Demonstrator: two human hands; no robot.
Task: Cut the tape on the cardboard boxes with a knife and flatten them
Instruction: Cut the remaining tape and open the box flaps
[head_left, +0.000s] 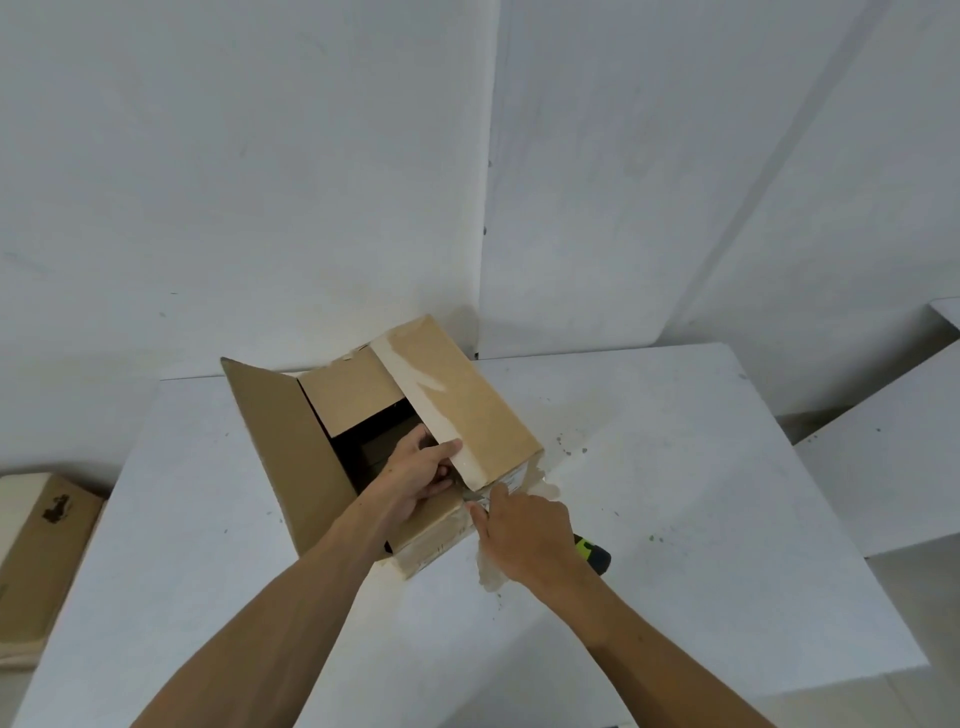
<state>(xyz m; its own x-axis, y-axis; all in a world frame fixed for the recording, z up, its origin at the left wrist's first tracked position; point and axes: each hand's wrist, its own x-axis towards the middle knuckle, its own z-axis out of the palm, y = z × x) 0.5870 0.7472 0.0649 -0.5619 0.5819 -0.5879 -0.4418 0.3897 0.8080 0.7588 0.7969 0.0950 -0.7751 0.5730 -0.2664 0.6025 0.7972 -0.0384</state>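
Cardboard box (467, 410) already opened on top, left hand (415, 470) pinching its taped flap (457, 400). Right hand (524, 540) gripping the green-handled knife (592, 553) just below, slicing side tape (470, 501). Flattening not yet done.

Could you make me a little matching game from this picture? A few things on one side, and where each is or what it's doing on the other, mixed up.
Things:
1. left hand
2. right hand
3. knife
4. second cardboard box

States:
A. lies at the far left edge, off the white table
B. grips the rim of the open cardboard box
C. green and black handle shows behind the hand
D. works at the taped near corner of the box

Pairs: 1-B, 2-D, 3-C, 4-A
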